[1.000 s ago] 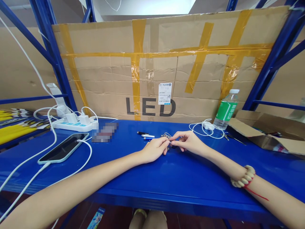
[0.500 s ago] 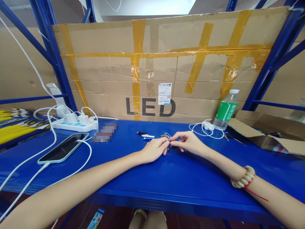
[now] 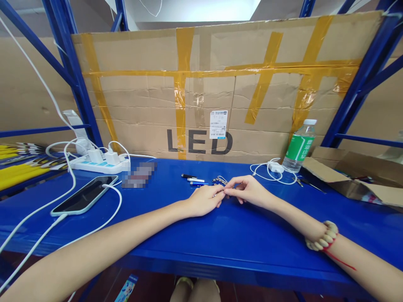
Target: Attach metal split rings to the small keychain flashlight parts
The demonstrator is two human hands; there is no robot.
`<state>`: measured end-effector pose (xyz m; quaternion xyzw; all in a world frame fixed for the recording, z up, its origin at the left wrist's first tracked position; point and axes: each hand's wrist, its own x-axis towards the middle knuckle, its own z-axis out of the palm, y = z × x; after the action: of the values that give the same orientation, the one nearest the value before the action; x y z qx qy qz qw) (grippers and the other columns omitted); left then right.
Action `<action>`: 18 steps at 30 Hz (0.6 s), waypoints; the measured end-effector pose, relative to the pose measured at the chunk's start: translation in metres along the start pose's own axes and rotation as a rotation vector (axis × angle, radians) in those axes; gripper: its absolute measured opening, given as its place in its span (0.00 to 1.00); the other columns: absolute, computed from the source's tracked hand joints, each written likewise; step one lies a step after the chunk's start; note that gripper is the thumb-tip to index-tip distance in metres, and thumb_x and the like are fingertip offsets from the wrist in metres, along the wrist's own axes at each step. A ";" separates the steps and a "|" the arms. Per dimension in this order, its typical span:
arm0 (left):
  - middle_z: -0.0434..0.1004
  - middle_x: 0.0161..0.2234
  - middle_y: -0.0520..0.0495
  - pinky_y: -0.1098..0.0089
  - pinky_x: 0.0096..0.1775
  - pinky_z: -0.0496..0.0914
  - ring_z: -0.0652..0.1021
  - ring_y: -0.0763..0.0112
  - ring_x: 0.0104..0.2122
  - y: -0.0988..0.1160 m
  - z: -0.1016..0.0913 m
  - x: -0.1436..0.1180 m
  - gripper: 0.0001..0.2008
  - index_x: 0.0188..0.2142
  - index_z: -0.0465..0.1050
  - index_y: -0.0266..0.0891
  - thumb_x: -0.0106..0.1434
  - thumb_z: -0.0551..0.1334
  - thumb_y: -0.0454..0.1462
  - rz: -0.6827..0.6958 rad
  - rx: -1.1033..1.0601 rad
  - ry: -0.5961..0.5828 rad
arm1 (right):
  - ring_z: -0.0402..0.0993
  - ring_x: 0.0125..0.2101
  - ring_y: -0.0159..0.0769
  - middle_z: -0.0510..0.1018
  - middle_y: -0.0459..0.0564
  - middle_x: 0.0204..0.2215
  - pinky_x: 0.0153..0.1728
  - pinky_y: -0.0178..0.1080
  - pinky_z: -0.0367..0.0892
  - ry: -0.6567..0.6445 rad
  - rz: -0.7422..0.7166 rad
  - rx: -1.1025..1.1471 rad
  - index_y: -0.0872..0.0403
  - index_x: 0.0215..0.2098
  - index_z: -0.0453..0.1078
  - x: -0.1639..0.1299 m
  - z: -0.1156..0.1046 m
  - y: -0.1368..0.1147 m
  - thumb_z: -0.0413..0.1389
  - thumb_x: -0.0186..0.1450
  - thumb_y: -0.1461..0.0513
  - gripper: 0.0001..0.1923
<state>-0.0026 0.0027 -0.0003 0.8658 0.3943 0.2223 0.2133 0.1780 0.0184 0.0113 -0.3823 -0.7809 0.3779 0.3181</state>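
Note:
My left hand [image 3: 205, 200] rests low over the blue tabletop [image 3: 201, 235], thumb and fingers pinched around a small shiny metal piece that is mostly hidden. Meeting it fingertip to fingertip is my right hand [image 3: 247, 189], also closed in a pinch; what it grips is too small to make out. Just behind the fingers lies a little heap of metal key-ring parts [image 3: 219, 180]. To the left of the heap, three slim pen-like cylinders sit side by side: a black one [image 3: 189, 176], a silver one [image 3: 195, 180] and a blue one [image 3: 198, 184].
A phone [image 3: 83, 195] with white cables lies left, near a power strip [image 3: 100, 164]. At the right are a coiled white cable [image 3: 273, 168], a water bottle [image 3: 299, 147] and an open cardboard box [image 3: 352, 180]. A tall cardboard sheet [image 3: 141, 113] stands behind.
My hands have shifted slightly, and the right fingertips now press closer to the left ones. More of the metal heap and the blue cylinder shows behind them.

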 end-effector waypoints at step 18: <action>0.70 0.24 0.55 0.75 0.33 0.62 0.71 0.75 0.27 0.000 0.000 0.002 0.13 0.30 0.65 0.39 0.65 0.45 0.39 0.001 -0.001 -0.008 | 0.62 0.12 0.21 0.75 0.47 0.22 0.13 0.27 0.56 -0.009 -0.022 -0.013 0.59 0.29 0.71 -0.001 0.001 0.001 0.59 0.53 0.54 0.14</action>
<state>-0.0017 0.0040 -0.0005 0.8668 0.3929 0.2191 0.2151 0.1781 0.0182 0.0102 -0.3742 -0.7888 0.3712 0.3163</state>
